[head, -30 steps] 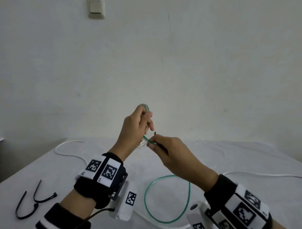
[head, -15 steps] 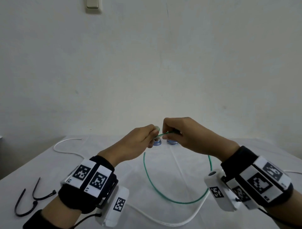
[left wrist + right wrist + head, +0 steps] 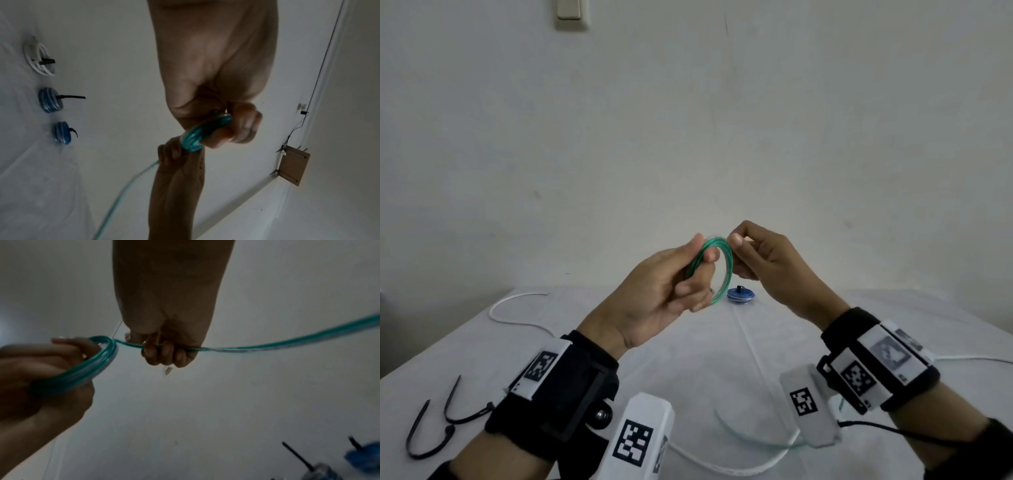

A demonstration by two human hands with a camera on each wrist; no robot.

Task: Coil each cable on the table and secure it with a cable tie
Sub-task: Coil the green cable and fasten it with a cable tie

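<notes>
Both hands work above the white-clothed table: the left hand grips the thin green plastic cable's coil so its loops stay stacked. The right hand pinches the loose tail, feeding another turn.

You have two hands raised over the table: your left hand and your right hand. One green cable runs between them. One loose white cable lies uncoiled. Three tied coils sit at the back (seen from the left wrist): one white coil and two blue coils. Two loose black cable ties remain.
</notes>
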